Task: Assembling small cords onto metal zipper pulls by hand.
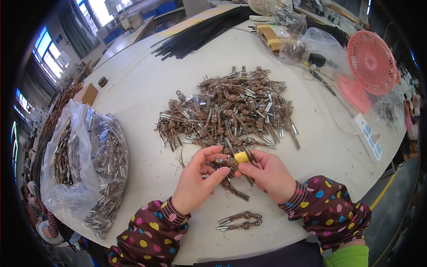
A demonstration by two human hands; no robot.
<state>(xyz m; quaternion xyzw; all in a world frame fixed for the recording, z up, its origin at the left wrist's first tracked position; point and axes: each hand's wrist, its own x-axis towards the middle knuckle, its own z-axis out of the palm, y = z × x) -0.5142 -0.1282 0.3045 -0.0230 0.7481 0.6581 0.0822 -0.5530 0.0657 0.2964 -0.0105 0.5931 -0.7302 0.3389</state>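
So the right hand [272,177] has its thumb and forefinger pinched on a little yellow piece [241,157], with something dark right by it that I can't make out. The left hand [195,181] has thumb and fingers curved in a narrow C around a brown knotted cord [231,163]; can't tell how hard it's gripping, or if at all. That cord sits between the two hands, at the near edge of the pile [231,104]. My worry: the left grip looks loose, so a tug from the right could make the knot twist or slip. If the dark bit has an edge, the left fingertips are awfully close. Also, the cord ends reach down among others there, so metal tips could snag and drag neighbours along. Pose-wise, both wrists angle inward, palms facing each other, forearms coming up from the near side in spotted sleeves [149,233]. Two loose cords [247,225] lie nearer the body, between the forearms, where a dropped elbow could sweep them. A stuffed bag [71,196] stands off to the left.
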